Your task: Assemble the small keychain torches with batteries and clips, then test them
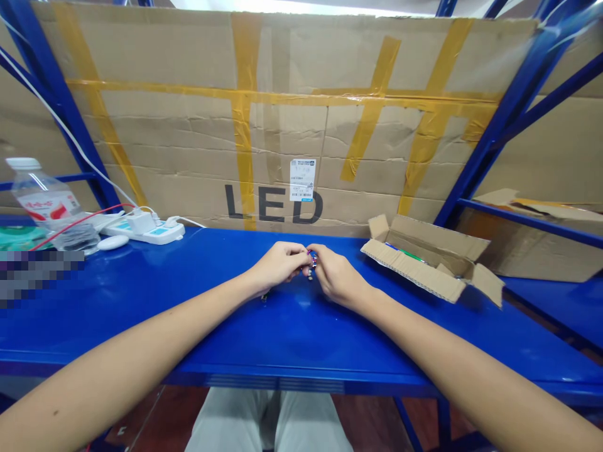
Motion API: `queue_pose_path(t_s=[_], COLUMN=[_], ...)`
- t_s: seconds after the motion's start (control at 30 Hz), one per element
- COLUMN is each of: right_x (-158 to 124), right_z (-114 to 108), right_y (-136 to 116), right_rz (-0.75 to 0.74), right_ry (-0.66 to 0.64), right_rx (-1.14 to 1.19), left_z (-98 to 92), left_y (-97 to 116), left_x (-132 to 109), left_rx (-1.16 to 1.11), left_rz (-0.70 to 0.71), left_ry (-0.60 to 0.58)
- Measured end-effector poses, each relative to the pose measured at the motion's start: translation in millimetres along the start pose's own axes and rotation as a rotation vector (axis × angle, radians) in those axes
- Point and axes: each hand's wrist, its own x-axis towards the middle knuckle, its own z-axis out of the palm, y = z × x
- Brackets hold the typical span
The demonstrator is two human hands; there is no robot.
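Over the middle of the blue table, my left hand (284,260) and my right hand (332,271) meet fingertip to fingertip. Between them is a small shiny metallic piece (311,266) with dark and purplish parts, pinched by the fingers of both hands. Its exact form is too small to tell. Another small dark metallic piece (264,297) lies on the table just below my left wrist, partly hidden by it.
An open cardboard box (414,270) with green and blue items inside sits at the right. To the left are a power strip (164,231), a white oval object (113,242) and a plastic bottle (51,207). A large cardboard sheet (188,144) stands behind the blue table (301,339).
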Motion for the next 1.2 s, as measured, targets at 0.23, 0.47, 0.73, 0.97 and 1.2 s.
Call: queue_pose_path(t_s=[0.23, 0.47, 0.73, 0.97, 1.2], right_x=[4, 5, 4, 2, 2], right_z=[-1, 3, 3, 9, 8], right_y=[2, -6, -9, 5, 13], right_rz=[0.137, 0.17, 0.151, 0.13, 0.223], right_ry=[0.203, 0.143, 0.117, 0.105, 0.084], right_rx=[0.165, 0.435, 0.452, 0.566, 0.606], left_z=[3.5, 7.5, 8.5, 5.1, -2.3], left_y=[8, 1, 3, 5, 3], left_x=[-2, 0, -1, 0, 3], left_rx=[-0.067, -0.222, -0.349, -0.437, -0.358], left_rz=[-0.028, 0.007, 0.002, -0.018, -0.075], left_ry=[-0.01, -0.089, -0.085, -0.036, 0.009])
